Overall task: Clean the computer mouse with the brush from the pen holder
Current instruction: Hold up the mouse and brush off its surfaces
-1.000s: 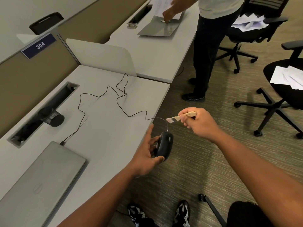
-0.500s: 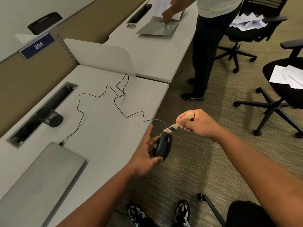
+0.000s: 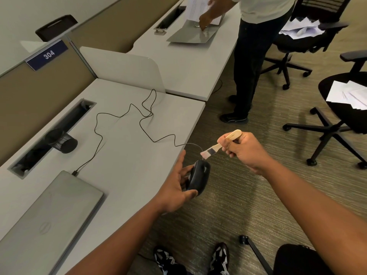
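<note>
Off the grey desk (image 3: 123, 159) edge, left hand (image 3: 176, 187) cradled the black wired computer mouse (image 3: 199, 178); right hand (image 3: 243, 150) gripped the wooden-handled brush (image 3: 220, 144) just above.

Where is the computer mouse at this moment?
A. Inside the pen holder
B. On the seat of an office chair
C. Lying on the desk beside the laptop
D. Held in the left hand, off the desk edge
D: the left hand holds the black computer mouse past the desk edge, over the carpet.

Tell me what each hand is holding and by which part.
The left hand grips the black mouse by its sides, off the desk edge. The right hand holds the brush by its wooden handle, bristles pointed toward the mouse.
</note>
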The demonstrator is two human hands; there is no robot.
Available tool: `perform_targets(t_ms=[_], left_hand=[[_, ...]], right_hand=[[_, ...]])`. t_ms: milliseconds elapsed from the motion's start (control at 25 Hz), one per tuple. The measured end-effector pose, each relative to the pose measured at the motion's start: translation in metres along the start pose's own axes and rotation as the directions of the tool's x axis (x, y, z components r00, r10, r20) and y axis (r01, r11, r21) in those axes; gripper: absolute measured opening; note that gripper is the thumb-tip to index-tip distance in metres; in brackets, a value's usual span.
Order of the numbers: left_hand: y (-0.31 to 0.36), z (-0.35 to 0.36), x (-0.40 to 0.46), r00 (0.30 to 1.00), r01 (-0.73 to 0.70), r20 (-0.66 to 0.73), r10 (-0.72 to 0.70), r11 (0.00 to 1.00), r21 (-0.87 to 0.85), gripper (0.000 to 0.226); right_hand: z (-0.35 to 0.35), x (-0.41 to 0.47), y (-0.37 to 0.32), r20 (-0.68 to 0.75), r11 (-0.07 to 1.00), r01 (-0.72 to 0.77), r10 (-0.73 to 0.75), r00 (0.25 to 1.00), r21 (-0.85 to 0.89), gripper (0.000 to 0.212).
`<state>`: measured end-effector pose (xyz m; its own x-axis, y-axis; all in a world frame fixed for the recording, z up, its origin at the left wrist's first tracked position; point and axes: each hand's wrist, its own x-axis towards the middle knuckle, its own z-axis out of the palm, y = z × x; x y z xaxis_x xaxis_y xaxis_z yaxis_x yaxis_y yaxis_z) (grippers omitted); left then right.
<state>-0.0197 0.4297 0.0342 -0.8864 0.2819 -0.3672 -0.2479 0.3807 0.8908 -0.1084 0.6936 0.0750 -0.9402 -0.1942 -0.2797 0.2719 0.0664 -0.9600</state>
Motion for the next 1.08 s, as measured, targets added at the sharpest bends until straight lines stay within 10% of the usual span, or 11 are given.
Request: perform_targets(t_ms=[360,560,800,1080], left_hand=[[0.004,0.001,-0.003,0.999,-0.004,0.047,0.005,1.000,-0.018,0.133],[0.001,-0.002,-0.001,0.998,0.021,0.056,-0.020,1.000,-0.013,0.134],[0.001,-0.001,0.001,0.998,-0.003,0.065,0.004,1.000,-0.024,0.132],[-0.004,-0.001,0.002,0.997,0.021,0.077,-0.018,0.999,-0.035,0.133]], right_hand=[[0.012,0.006,0.010,-0.097,0.924,0.082,-0.127,0.987,-0.373,0.007],[0.007,0.005,0.007,-0.157,1.000,0.021,-0.018,0.987,0.015,0.017],[0.005,0.008,0.007,0.036,0.991,-0.015,0.020,0.999,-0.133,0.012],[0.014,0.006,0.023,-0.171,0.994,0.020,-0.038,0.985,-0.103,0.009]])
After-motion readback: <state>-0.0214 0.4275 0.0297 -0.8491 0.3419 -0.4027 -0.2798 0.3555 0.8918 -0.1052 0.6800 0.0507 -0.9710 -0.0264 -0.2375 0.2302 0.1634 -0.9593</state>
